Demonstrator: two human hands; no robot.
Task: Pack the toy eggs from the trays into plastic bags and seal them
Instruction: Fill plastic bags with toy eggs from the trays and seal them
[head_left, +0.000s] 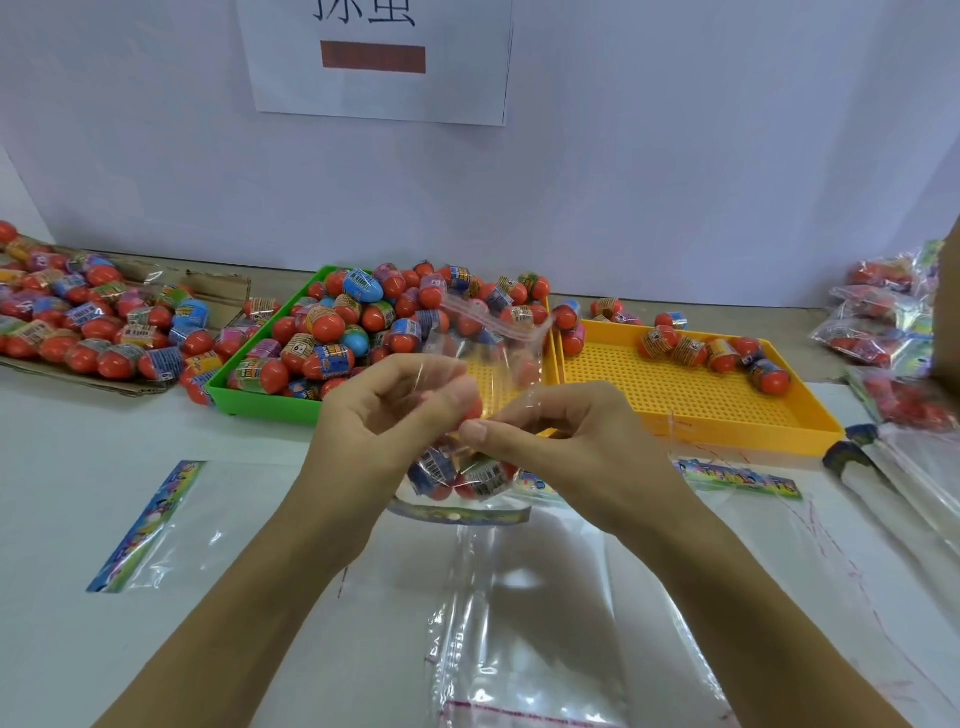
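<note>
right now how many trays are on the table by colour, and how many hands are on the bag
green tray: 1
orange tray: 1
hands on the bag: 2 (left hand, right hand)
total: 2 trays, 2 hands

Single head-worn view, forward and down, close over the table (78, 519), backed by a wall (675, 156).

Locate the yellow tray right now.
In the head view, the yellow tray sits right of centre on the table, directly beside the green tray, behind the hands, with a few toy eggs at its far edge.
</note>
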